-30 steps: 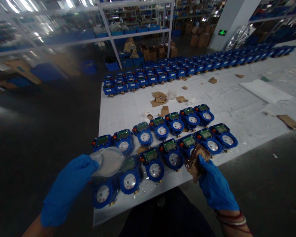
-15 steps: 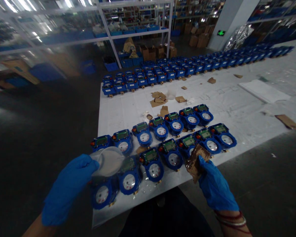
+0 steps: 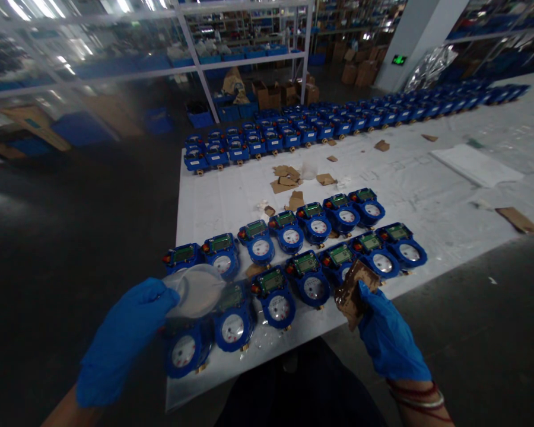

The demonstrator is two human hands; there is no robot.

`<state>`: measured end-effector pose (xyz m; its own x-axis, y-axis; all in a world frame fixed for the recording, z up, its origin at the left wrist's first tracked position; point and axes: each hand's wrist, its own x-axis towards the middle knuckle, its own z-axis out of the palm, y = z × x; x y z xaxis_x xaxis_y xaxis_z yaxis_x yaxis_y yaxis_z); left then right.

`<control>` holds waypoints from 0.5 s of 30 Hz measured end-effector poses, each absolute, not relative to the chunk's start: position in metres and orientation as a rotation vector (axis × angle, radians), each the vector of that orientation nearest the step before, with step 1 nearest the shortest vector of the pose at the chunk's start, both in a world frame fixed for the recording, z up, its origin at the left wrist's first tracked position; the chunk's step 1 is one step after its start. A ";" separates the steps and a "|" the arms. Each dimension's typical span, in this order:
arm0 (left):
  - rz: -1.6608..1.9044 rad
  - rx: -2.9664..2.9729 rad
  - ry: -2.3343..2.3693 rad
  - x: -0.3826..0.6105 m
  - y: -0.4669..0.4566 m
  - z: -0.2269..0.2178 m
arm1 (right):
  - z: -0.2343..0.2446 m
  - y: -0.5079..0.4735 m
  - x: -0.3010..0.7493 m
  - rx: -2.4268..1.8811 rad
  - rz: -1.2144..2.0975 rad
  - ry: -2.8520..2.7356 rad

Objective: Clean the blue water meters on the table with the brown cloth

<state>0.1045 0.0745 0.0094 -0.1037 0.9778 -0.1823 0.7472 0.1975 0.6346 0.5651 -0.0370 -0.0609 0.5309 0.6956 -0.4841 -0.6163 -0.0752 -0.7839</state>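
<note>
My left hand (image 3: 136, 323), in a blue glove, is closed on the rim of a translucent plastic cup (image 3: 200, 290). The cup is tipped over the nearest meters at the table's left end; whether anything flows from it, I cannot tell. Partly behind it sits a blue water meter (image 3: 234, 326) with a white dial and a green circuit board. My gloved right hand (image 3: 385, 329) grips a torn piece of cardboard (image 3: 356, 290) with dark, wet-looking stains. This cardboard is in front of the near row and partly hides a meter (image 3: 338, 258).
Two rows of meters stand on the white-covered table (image 3: 231, 196). Beyond them lie cardboard scraps (image 3: 287, 178) and a clear cup (image 3: 310, 171). A long block of blue meters (image 3: 320, 127) lines the far edge. Shelving (image 3: 249, 59) rises behind. A white sheet (image 3: 476, 163) lies at right.
</note>
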 end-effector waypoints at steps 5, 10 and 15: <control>0.557 1.602 1.894 0.102 0.074 0.008 | -0.057 -0.036 0.563 -1.225 1.098 -0.061; 0.525 1.539 1.947 0.103 0.074 0.010 | -0.054 -0.036 0.561 -1.205 1.090 -0.037; 0.517 1.525 1.926 0.096 0.072 0.006 | -0.057 -0.035 0.562 -1.216 1.094 -0.045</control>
<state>0.0963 0.0716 0.0065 -0.1408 0.9637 -0.2269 0.7208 0.2569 0.6438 0.5618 -0.0346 -0.0572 0.5230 0.6890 -0.5017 -0.6451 -0.0648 -0.7614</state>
